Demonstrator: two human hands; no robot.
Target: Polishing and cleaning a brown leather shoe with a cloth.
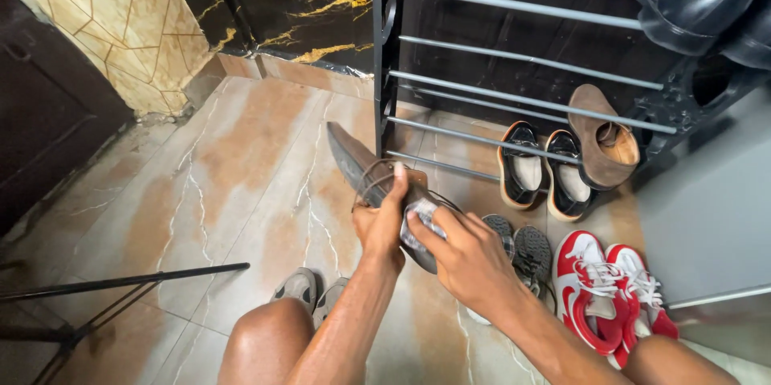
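Bright, even daylight; soft sheen on floor (241,160) tiles, shiny glare on knee (265,337). Rack (522,56) interior dim. Sharp focus, wide-angle bending at edges.

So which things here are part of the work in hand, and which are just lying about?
In hand: brown pointed shoe, held by left hand; small whitish piece pressed on it by right hand.

Lying about: red-and-white sneakers, grey shoes, black-and-tan pair, shoe rack, tripod.
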